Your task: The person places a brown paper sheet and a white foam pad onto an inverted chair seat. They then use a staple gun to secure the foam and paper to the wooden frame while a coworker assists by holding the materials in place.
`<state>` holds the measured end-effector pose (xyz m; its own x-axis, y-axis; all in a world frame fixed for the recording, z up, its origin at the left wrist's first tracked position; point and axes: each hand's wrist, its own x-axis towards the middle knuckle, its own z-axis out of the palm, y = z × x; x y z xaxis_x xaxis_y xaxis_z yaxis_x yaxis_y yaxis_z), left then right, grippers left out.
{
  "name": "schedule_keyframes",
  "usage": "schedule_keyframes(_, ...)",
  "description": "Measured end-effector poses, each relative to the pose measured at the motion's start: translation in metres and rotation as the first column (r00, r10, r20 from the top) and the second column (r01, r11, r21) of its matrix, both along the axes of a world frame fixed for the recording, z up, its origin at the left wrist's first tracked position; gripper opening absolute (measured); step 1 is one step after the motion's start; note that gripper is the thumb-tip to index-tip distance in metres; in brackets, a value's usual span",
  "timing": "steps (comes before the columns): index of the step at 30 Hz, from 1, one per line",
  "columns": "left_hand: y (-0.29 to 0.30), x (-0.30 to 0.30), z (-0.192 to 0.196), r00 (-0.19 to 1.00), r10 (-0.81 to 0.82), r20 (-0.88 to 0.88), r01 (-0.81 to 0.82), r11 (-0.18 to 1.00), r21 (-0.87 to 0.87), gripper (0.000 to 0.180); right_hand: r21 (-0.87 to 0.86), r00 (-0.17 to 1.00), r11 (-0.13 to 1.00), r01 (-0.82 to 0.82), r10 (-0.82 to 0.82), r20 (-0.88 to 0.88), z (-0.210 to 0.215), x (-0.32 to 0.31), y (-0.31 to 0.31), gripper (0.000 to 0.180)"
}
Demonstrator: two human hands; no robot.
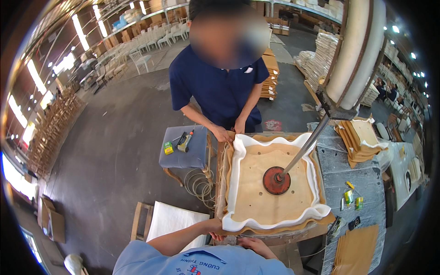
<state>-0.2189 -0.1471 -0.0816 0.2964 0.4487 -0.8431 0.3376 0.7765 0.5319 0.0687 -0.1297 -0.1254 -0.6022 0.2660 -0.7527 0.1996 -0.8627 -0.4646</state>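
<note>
A tan seat board (pixel 256 206) lies face down on a work stand in front of me, with white padding (pixel 236 174) and brown fabric (pixel 275 228) turned up around its edges. A red round press plate (pixel 276 180) on a steel rod (pixel 305 146) bears down on its middle. At the near left corner, my left hand (pixel 214 228) is closed on the fabric edge. My right hand (pixel 257 246) is by the near edge, below the fabric; its fingers are partly hidden. Across from me, a co-worker's hands (pixel 230 133) touch the far left corner.
To the left, a blue padded stool (pixel 195 153) carries a staple gun (pixel 185 142) and a small box (pixel 168 147); coiled hose (pixel 200 188) hangs beside it. On the right, a plastic-covered table (pixel 339 174) holds stacked boards (pixel 362 137), brown sheets (pixel 355 250) and small boxes (pixel 349 197). A press cylinder (pixel 355 50) rises overhead.
</note>
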Motion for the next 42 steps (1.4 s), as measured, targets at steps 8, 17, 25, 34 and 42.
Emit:
schedule_keyframes(8,0.018,0.005,0.017,0.981,0.109,0.16,-0.115,0.993,0.027,0.045,-0.038,0.986,0.988,0.147,-0.15,-0.078,-0.005,-0.064,0.012,0.035)
schedule_keyframes(17,0.005,-0.001,-0.006,0.936,0.23,0.266,-0.24,0.971,0.002,0.045,-0.059,0.907,0.931,0.361,-0.335,0.255,0.035,-0.094,0.017,0.046)
schedule_keyframes(25,-0.001,0.002,0.001,0.837,0.449,0.311,-0.458,0.888,-0.049,0.038,0.563,0.901,0.826,0.016,-0.256,0.351,0.031,-0.094,0.004,0.054)
schedule_keyframes(34,-0.056,-0.01,0.021,0.682,0.597,0.422,-0.568,0.796,-0.21,0.054,0.457,0.948,0.876,-0.153,0.0,0.317,0.062,-0.05,0.002,0.058)
schedule_keyframes(42,-0.041,0.023,0.037,0.81,0.151,0.566,-0.152,0.987,-0.046,0.079,-0.096,0.739,0.736,0.67,-0.65,0.176,0.06,0.072,0.038,0.043)
